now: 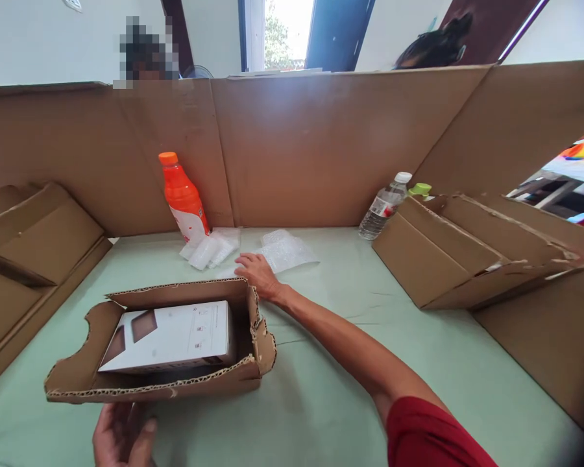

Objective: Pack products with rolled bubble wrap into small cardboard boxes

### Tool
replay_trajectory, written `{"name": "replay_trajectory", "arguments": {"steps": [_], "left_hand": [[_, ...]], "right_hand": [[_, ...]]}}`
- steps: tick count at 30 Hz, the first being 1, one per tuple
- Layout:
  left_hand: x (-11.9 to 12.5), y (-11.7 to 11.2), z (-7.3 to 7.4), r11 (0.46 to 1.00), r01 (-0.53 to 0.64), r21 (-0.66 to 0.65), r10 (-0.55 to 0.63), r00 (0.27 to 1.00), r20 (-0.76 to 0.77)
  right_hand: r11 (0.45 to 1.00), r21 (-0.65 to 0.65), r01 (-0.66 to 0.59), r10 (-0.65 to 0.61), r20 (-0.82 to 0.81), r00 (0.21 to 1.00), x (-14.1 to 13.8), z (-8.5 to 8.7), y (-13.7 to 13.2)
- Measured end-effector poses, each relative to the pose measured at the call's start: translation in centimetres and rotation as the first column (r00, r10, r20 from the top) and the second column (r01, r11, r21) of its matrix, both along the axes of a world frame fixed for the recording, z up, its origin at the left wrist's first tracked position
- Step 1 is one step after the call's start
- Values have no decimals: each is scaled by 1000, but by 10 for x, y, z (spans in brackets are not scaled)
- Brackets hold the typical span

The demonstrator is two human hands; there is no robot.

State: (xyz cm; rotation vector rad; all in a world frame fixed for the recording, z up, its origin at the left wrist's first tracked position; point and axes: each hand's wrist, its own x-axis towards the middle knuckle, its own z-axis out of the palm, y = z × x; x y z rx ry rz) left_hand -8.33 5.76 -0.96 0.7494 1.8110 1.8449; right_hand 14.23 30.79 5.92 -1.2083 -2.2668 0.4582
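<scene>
An open cardboard box (175,392) with rough-cut edges stands on the table's left half. Inside it lies a white printed carton (185,334). My left hand (121,438) is at the box's near side, thumb apart from the fingers, which reach partly out of sight by the box's lower edge; I cannot tell whether they touch it. Past the box's far right corner, my right hand (257,275) stretches out with its fingers apart, low over the table. Bubble wrap sheets lie beside it: one (289,251) to the right, a folded bundle (209,250) to the left.
A red-orange bottle (182,198) stands against the cardboard partition (321,149). On the right are a clear water bottle (384,207), a green-capped container (420,189) and a divided cardboard box (442,259). Another cardboard structure (53,233) borders the left. Two people's heads show behind the partition.
</scene>
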Motion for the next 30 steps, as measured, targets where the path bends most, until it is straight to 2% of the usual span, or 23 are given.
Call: {"name": "replay_trajectory", "arguments": {"steps": [3,5,7,9,10,12,13,15,18,20,23,26,30], "left_hand": [[-4,-1,0,1000,16,5,-16,999,30],[-6,-1,-1,1000,23,-7,-22,998,64],[-5,-1,0,1000,12,-26,-10,996,89],[-3,-2,4,1000,26,-15,-25,994,107],[-1,-2,7,999,39,1,-39,993,108],[2,-4,13,998,67,21,-69,993,92],[2,-6,16,997,71,15,-72,994,77],[2,-10,19,998,54,-24,-52,998,45],[-1,-17,23,998,-1,-55,1,1000,-3],[-1,-20,27,997,-10,-71,9,1000,-23],[4,-18,35,993,28,-117,-32,999,-29],[12,-2,44,986,124,-110,-126,992,-13],[20,27,46,935,349,-59,-352,934,-54]], "right_hand": [[996,-9,92,-92,-119,989,11,19,-5],[989,-47,137,-144,-218,965,42,33,-24],[974,-183,131,-187,-331,925,84,43,-50],[921,-356,158,-288,-346,893,126,47,-82],[888,-392,240,-374,-312,874,144,47,-97],[823,-367,434,-531,-225,817,168,46,-128],[800,-343,493,-576,-206,791,173,44,-142],[812,-350,467,-551,-198,811,169,41,-166],[878,-400,264,-368,-210,906,133,36,-193],[896,-418,148,-267,-241,933,102,31,-203],[891,-455,7,-150,-280,948,60,23,-204],[903,-430,-4,-126,-274,953,39,16,-191],[916,-386,109,-234,-293,927,39,3,-169]]}}
